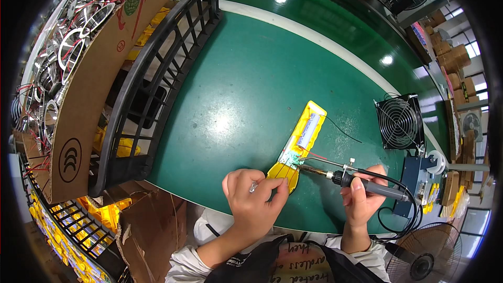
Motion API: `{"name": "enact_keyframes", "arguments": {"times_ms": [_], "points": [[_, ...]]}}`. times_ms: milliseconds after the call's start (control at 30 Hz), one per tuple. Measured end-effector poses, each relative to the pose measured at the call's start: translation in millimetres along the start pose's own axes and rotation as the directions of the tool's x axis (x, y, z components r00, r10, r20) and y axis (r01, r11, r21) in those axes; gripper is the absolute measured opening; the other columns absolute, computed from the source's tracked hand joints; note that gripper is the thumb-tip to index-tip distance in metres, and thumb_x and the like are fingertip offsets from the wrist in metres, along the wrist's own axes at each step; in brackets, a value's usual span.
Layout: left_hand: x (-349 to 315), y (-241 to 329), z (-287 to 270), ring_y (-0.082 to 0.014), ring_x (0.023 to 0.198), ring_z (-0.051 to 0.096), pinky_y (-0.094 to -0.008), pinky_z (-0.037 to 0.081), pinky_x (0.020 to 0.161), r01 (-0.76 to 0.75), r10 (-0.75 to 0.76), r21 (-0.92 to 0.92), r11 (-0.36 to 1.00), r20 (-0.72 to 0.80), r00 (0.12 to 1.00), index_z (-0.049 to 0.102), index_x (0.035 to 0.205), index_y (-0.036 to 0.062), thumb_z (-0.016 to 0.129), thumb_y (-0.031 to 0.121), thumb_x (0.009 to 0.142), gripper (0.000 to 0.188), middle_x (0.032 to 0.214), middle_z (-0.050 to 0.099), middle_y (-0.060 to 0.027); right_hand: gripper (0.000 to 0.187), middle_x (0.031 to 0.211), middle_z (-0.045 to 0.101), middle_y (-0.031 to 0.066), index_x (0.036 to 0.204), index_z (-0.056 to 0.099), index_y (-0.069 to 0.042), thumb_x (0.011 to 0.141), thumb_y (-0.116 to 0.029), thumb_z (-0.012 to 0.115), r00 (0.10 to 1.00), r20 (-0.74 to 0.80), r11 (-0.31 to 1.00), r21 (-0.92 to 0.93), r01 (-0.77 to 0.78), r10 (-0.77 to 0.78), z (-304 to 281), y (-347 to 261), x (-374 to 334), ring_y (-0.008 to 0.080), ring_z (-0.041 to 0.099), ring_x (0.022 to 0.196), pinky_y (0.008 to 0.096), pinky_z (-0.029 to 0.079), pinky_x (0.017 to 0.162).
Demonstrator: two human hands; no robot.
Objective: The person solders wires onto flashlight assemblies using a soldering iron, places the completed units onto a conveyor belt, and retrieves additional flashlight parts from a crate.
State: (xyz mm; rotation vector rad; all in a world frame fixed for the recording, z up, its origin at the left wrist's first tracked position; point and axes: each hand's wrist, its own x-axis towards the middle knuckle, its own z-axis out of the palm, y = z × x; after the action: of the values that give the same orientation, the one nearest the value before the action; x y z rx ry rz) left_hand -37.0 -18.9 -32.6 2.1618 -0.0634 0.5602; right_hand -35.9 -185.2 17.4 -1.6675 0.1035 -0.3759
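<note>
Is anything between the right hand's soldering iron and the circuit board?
Nothing visible: the right hand points the soldering iron at the circuit board, its tip right by it. The left hand is at the yellow housing's near end, off that path.

Left hand (255,199) curled, fingertips (284,182) perhaps pinched together; right hand (362,195) closed in grip, thumb (358,186) raised.

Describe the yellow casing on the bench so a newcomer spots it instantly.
On the green bench, look just beyond the left hand. The yellow casing lies slanted there, a soldering iron pointing at it from the right. Unlike the yellow parts heaped at lower left, it shows a pale cylindrical cell and green circuit board.
</note>
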Motion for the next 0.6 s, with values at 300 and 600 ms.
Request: {"name": "enact_keyframes", "arguments": {"times_ms": [300,600], "points": [[-0.8,-0.6,0.4,-0.0181,0.064,0.039,-0.0295,0.032,0.059,0.003,-0.003,0.000,1.000,0.009,1.000,0.057,0.062,0.0100,0.067,0.005,0.056,0.012,0.065,0.039,-0.0015,0.018,0.054,0.044,0.0044,0.073,0.040,-0.001,0.071,-0.010,0.054,1.000,-0.009,0.997,-0.071,0.005,-0.006,2.2,0.9,-0.5,0.0048,0.038,0.033,0.0150,0.031,0.030],[-1.9,-1.3,0.3,-0.0180,0.066,0.041,-0.0316,0.031,0.063,0.021,-0.021,0.000,1.000,0.026,0.999,0.057,0.063,0.0114,0.067,0.008,0.057,0.012,0.068,0.040,-0.0004,0.017,0.054,0.045,0.0042,0.074,0.041,0.000,0.071,-0.008,0.055,1.000,0.004,0.998,-0.060,0.001,-0.001,0.5,0.2,-0.6,0.0051,0.040,0.035,0.0156,0.031,0.032]]}}
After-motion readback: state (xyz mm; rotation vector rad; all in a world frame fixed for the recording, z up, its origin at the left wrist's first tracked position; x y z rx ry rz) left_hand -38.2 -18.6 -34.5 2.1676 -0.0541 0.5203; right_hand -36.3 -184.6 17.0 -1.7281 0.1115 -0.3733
